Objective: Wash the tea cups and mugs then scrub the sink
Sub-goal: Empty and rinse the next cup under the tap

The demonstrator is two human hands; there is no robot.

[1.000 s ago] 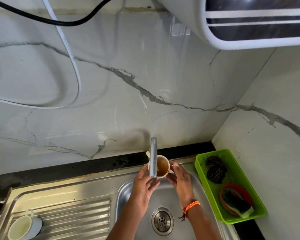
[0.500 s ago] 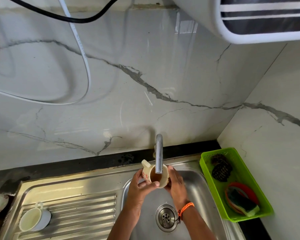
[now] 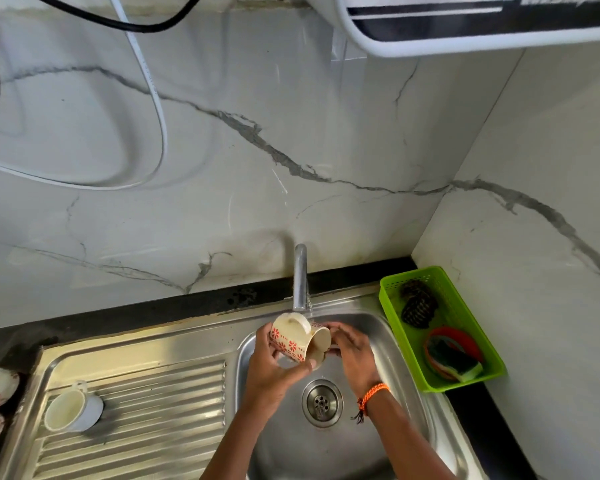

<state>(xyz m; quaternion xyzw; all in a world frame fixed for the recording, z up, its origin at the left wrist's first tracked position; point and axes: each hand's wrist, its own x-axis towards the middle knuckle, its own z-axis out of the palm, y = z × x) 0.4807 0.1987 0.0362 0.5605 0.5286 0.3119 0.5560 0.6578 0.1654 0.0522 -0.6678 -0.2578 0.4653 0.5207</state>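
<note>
Cup lies tipped on its side over the sink basin, just under the tap; its long axis runs left to right, mouth toward the right, handle up. It is cream with red flower prints. Left hand curls round its body from below; right hand holds the rim with bent fingers. Farther left, a white cup rests on the ribbed drainboard.

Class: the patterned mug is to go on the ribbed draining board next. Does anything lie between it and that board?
Nothing visible does. The patterned mug sits over the basin in the left hand; a white cup occupies the draining board's far left only.
</note>
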